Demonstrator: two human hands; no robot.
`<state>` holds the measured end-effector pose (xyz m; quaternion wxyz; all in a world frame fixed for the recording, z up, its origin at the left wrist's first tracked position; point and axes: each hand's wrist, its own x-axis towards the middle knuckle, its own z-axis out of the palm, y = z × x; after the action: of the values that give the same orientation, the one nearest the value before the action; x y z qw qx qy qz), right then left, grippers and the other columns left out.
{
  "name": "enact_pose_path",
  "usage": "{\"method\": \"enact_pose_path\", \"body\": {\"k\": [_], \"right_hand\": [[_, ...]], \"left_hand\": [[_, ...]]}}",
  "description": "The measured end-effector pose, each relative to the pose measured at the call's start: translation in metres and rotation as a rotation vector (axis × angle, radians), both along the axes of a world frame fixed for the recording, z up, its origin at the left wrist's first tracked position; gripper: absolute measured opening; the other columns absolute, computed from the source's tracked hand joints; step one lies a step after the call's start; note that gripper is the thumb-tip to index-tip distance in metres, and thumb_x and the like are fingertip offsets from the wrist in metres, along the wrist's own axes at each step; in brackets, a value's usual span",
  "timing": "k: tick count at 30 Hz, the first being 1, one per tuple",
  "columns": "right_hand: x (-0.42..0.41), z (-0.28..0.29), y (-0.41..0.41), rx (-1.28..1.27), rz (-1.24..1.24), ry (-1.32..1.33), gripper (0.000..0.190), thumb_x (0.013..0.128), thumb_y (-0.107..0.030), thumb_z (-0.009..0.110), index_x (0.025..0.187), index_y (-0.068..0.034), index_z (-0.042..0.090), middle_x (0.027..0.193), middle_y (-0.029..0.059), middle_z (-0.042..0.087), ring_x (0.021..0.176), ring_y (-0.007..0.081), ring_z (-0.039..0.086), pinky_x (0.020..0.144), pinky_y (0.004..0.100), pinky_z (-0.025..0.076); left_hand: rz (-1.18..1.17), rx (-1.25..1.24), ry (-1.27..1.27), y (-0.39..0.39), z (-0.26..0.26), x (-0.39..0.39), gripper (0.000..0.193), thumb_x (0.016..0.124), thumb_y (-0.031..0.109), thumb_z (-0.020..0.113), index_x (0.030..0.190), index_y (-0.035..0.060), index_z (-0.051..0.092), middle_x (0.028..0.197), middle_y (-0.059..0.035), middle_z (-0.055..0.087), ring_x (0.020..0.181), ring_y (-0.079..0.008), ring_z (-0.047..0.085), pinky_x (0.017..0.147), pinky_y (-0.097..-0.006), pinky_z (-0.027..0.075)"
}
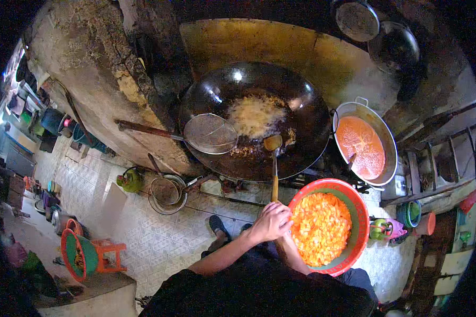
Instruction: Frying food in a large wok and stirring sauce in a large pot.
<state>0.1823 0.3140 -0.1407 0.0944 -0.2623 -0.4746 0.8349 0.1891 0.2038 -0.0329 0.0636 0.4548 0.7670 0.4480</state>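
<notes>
My left hand (269, 222) lies over the end of a long-handled wok spatula (275, 186) with a wooden grip. Most of my right hand (284, 237) is hidden beneath the left, closed around the same handle. The spatula's blade rests inside a large blackened wok (301, 152), at the near side of bubbling oil (256, 115) with pale froth. Browned bits cling to the wok near the blade. Across the wok's left side lies a round wire-mesh skimmer (210, 134). Just right of my hands stands a red-rimmed plastic basin (360, 222) holding chopped orange pieces (323, 228).
Right of the wok, a two-handled metal pot (389, 168) holds orange liquid (361, 146). More strainers (164, 191) sit over a bowl at the left, near a green gas cylinder (130, 180). A soot-stained wall (91, 79) borders the wok. An orange stool (110, 253) stands lower left.
</notes>
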Motion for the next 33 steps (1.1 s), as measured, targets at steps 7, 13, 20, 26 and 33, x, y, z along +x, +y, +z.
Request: {"method": "enact_pose_path", "body": {"k": [7, 13, 20, 26, 33], "right_hand": [[0.003, -0.001, 0.014, 0.015, -0.022, -0.026, 0.017, 0.091, -0.019, 0.054, 0.099, -0.004, 0.057, 0.077, 0.0022, 0.054, 0.065, 0.0118, 0.052, 0.052, 0.0254, 0.043], [0.016, -0.006, 0.019, 0.019, -0.054, -0.068, 0.016, 0.091, -0.019, 0.054, 0.098, -0.005, 0.057, 0.076, 0.0017, 0.054, 0.064, 0.0116, 0.052, 0.051, 0.0251, 0.043], [0.002, -0.017, 0.058, 0.38, 0.07, -0.226, 0.012, 0.092, -0.02, 0.054, 0.088, -0.008, 0.053, 0.069, 0.0004, 0.047, 0.054, 0.0097, 0.045, 0.044, 0.0249, 0.037], [-0.007, 0.028, 0.041, -0.248, -0.024, -0.157, 0.013, 0.095, -0.02, 0.049, 0.09, -0.008, 0.05, 0.067, 0.0011, 0.045, 0.051, 0.0099, 0.044, 0.039, 0.0232, 0.034], [-0.01, 0.0, 0.051, -0.391, -0.002, -0.085, 0.015, 0.096, -0.023, 0.047, 0.088, -0.01, 0.047, 0.07, 0.0005, 0.047, 0.05, 0.0076, 0.04, 0.039, 0.0217, 0.032]], "left_hand": [[0.034, 0.085, 0.092, 0.01, 0.01, 0.007, 0.017, 0.081, 0.02, 0.061, 0.089, 0.0053, 0.063, 0.098, -0.0082, 0.06, 0.094, -0.0264, 0.057, 0.087, -0.0398, 0.041], [0.051, 0.088, 0.001, 0.013, 0.011, 0.006, 0.024, 0.082, 0.017, 0.06, 0.1, 0.0012, 0.063, 0.11, -0.0153, 0.058, 0.103, -0.0315, 0.054, 0.094, -0.0411, 0.04], [0.033, 0.102, -0.071, 0.011, 0.017, 0.016, 0.035, 0.083, 0.016, 0.063, 0.115, 0.002, 0.057, 0.128, -0.0205, 0.045, 0.118, -0.0365, 0.047, 0.1, -0.0437, 0.039], [0.039, 0.101, -0.179, -0.006, 0.007, 0.018, 0.038, 0.083, 0.016, 0.063, 0.117, 0.0007, 0.054, 0.125, -0.0203, 0.046, 0.116, -0.0351, 0.05, 0.097, -0.0406, 0.043], [0.012, 0.074, -0.233, -0.018, 0.005, 0.011, 0.039, 0.085, 0.017, 0.061, 0.118, 0.0, 0.054, 0.124, -0.0202, 0.048, 0.115, -0.0341, 0.051, 0.097, -0.0397, 0.043]]}}
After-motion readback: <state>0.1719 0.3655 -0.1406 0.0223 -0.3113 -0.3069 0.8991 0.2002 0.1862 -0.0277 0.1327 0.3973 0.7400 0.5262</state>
